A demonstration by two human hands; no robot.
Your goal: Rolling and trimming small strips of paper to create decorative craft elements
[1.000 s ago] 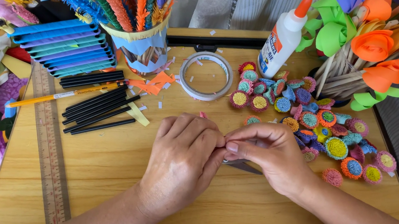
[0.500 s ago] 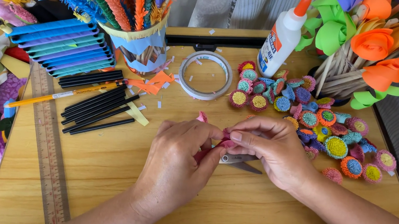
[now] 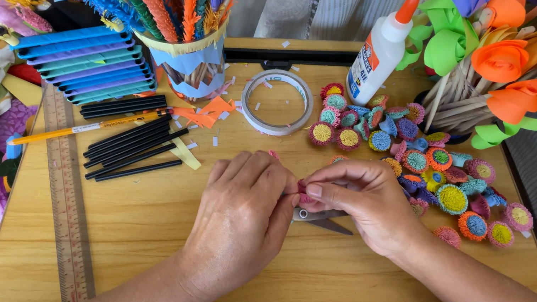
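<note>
My left hand (image 3: 239, 222) and my right hand (image 3: 364, 202) meet at the middle of a small wooden table (image 3: 149, 225). Between their fingertips they pinch a small pink paper piece (image 3: 302, 192), mostly hidden by the fingers. Under my right hand lie scissors (image 3: 319, 218), partly covered. To the right of my right hand spreads a cluster of several small round fringed paper flowers (image 3: 451, 198) in many colours.
A tape roll (image 3: 281, 102) and a white glue bottle (image 3: 381, 50) stand at the back. A cup of fringed paper sticks (image 3: 189, 63), black sticks (image 3: 133, 144), a pencil (image 3: 70, 132) and a ruler (image 3: 67, 198) lie left. Orange paper roses (image 3: 512, 64) stand at the back right.
Both hands have shifted slightly, with the fingertips now pinched closer together on the pink piece. The scissors show more under my right hand.
</note>
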